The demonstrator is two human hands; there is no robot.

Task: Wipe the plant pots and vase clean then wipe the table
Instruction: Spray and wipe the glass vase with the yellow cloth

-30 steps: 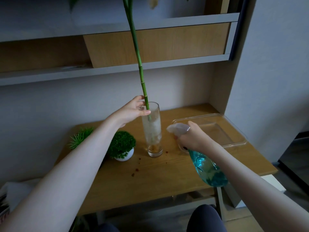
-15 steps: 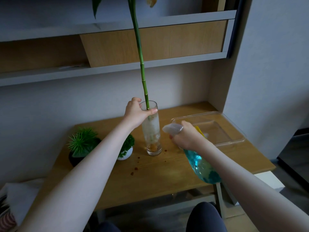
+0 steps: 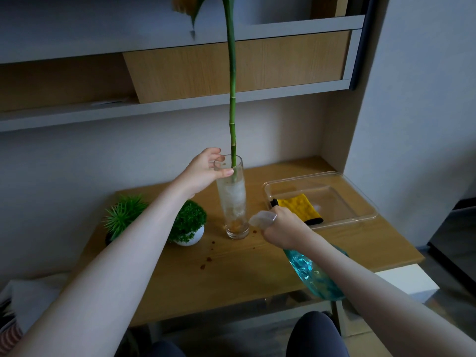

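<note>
A tall clear glass vase (image 3: 233,202) with a green bamboo stem (image 3: 232,99) stands upright on the wooden table (image 3: 231,274). My left hand (image 3: 203,171) grips the vase's rim, thumb in front, fingers behind. My right hand (image 3: 283,229) holds a blue spray bottle (image 3: 314,275) by its neck, the pale nozzle pointing left at the vase's lower part. A white pot (image 3: 189,238) with a round green plant sits left of the vase. A dark pot with a spiky plant (image 3: 122,215) stands further left, partly hidden by my left arm.
A clear plastic tray (image 3: 355,202) lies at the table's right back and holds a folded yellow cloth (image 3: 298,208). Brown spots (image 3: 206,261) dot the tabletop in front of the vase. Shelves run along the wall above. A wall panel closes the right side.
My right hand with the spray bottle has dropped lower beside the vase's base, uncovering the yellow cloth in the tray. My left hand still holds the vase's rim.
</note>
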